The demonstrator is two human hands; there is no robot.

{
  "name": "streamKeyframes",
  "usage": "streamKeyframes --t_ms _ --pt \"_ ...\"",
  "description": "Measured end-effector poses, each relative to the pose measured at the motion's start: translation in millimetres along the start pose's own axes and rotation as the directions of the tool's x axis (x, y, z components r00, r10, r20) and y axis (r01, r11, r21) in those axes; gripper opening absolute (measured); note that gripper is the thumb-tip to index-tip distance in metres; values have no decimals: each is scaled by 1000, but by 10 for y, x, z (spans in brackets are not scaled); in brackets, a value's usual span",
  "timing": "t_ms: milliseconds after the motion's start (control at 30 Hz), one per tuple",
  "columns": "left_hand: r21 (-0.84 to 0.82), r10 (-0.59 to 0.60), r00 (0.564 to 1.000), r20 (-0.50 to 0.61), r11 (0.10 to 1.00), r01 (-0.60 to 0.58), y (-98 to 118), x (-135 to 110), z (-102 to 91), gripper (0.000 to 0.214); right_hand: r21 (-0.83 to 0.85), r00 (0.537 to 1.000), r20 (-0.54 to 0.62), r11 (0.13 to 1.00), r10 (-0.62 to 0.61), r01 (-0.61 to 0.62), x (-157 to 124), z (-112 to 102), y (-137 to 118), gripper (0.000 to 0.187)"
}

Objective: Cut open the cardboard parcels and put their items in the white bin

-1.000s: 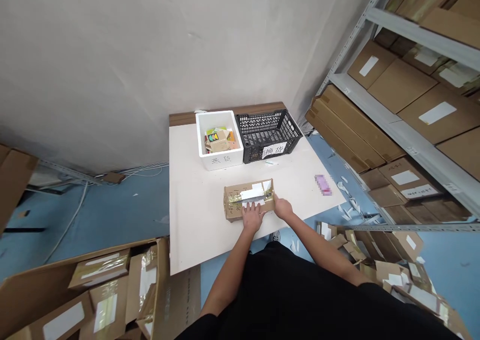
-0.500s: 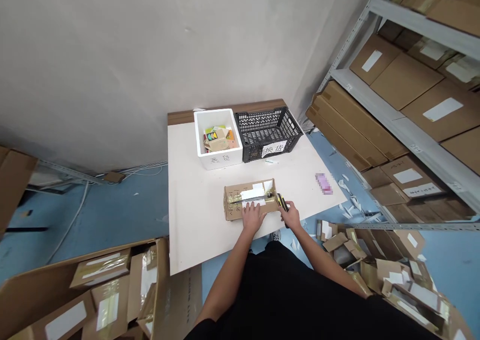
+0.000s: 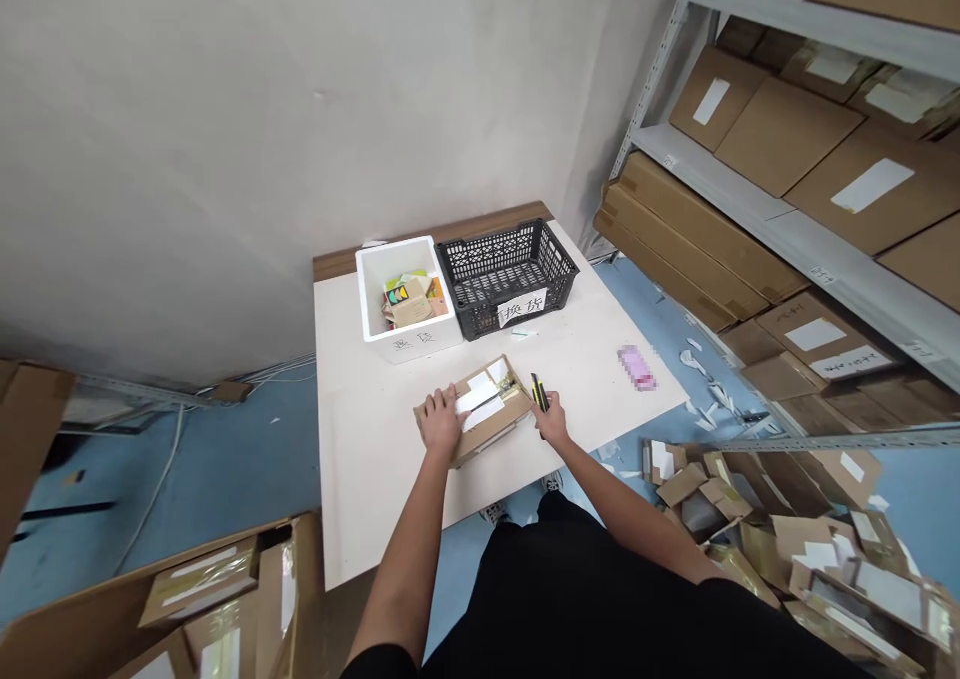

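Note:
A taped cardboard box (image 3: 491, 424) with a white label lies tilted on the white table (image 3: 367, 479) in front of me. My left hand (image 3: 441, 422) rests on the box's left end with its fingers spread over the top. In my right hand (image 3: 551, 419) is a yellow and black utility knife (image 3: 539, 392), held upright just off the box's right end. Fingers wrap round the knife's handle. Whether the blade is out is too small to tell.
Behind the box stand a white foam bin (image 3: 409, 344) with small packets and a black plastic crate (image 3: 510, 309). A blurred pink item (image 3: 637, 367) lies at the right. Shelves with cartons (image 3: 780, 139) rise on the right; a large carton (image 3: 304, 579) of parcels stands lower left.
The box has turned so its right end points away from me. My left hand has moved to its left end. My right hand, still gripping the knife, has drawn clear of the box's end.

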State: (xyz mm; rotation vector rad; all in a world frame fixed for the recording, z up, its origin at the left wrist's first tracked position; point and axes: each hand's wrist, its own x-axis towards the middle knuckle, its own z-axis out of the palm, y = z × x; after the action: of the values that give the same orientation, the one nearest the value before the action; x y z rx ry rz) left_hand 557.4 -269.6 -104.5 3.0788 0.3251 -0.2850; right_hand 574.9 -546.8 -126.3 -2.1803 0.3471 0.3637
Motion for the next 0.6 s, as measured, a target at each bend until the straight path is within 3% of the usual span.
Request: streamKeyframes --t_ms 100,200,300,433,500,600 --pt "55 -194 980 -54 979 197 191 -197 94 77 157 993 -48 982 111 -102 284 -199 157 40" --pt "84 -321 945 -68 942 326 338 -331 159 81 196 985 24 965 171 -172 517 -441 397 38" --pt "153 -362 931 -44 919 364 446 -393 187 81 109 984 101 981 149 -160 737 -708 633 45" --pt "264 -377 926 20 896 358 578 -403 176 83 -110 973 34 969 228 -223 971 -1002 818 70" --pt "290 -383 922 58 890 352 647 -391 152 84 -167 981 18 968 196 -190 978 -1022 793 73" --pt "236 -377 921 98 908 347 774 -376 99 86 -209 992 128 978 13 14 781 -801 565 71"
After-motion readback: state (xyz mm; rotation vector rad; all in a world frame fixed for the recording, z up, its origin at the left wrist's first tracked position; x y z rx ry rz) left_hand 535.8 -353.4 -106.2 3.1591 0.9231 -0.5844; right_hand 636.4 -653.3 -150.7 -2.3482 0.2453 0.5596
